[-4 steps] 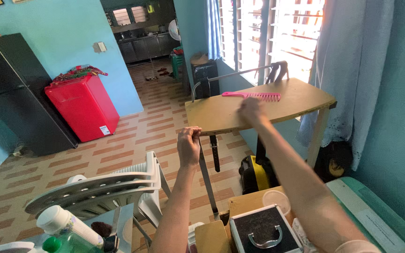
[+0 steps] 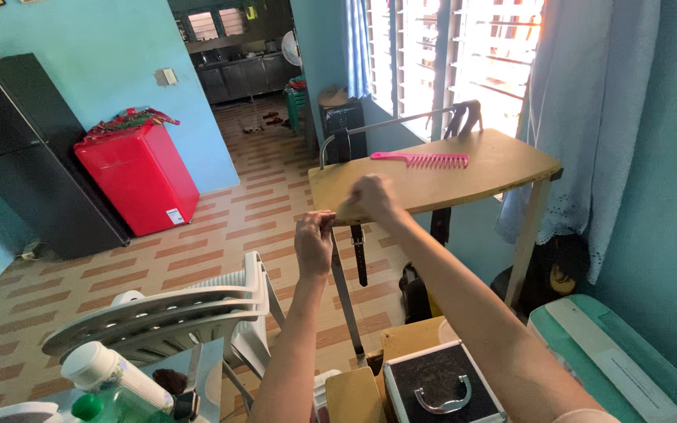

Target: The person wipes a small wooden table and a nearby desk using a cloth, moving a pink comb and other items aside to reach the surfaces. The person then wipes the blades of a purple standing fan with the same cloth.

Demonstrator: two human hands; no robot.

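Clearly, the tan table (image 2: 503,168) is gripped along its near front edge, with the right hand (image 2: 370,197) curled shut over that edge and the left hand (image 2: 314,241) clenched just below the near-left corner. Further back on the top, a pink comb (image 2: 425,160) is laid with its long axis across the table, beyond the right hand, the nearer of the two.

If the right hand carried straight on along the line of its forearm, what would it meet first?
Most likely the wooden tabletop: the right hand sits at its near edge, pointing up and left across it. Beyond lies bare wood, and past that the dark metal rail. The pink comb lies to the right of that line, though depth is uncertain.
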